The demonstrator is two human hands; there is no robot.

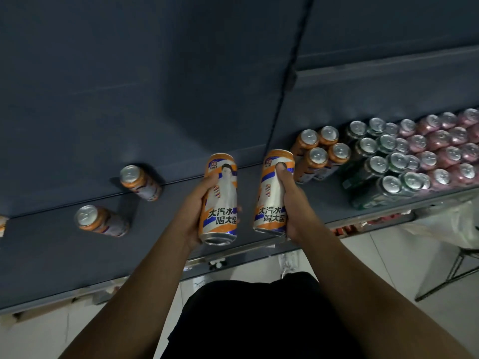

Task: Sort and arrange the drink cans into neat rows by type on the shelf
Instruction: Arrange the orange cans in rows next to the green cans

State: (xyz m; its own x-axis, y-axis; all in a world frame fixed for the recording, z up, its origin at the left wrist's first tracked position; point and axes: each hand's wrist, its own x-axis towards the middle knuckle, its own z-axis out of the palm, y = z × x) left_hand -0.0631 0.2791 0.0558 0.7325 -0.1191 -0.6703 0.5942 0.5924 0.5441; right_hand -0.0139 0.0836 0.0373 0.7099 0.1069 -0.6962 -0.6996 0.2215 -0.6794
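Two hands grip above the front edge of the shelf (145, 244): left hand (194, 204) wraps the left can (220, 203) mid-body, right hand (291, 200) the right can (269, 187) (stiff, slick, probably full and weighty); farther back stands the orange row (318, 156).

Arms extended; left hand (197, 211) grips orange can (220, 193), right hand (293, 203) second can (272, 200) (thumb extended).

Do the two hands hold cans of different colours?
No, the left hand holds an orange can and the right hand holds a second orange can with the same white and blue design.
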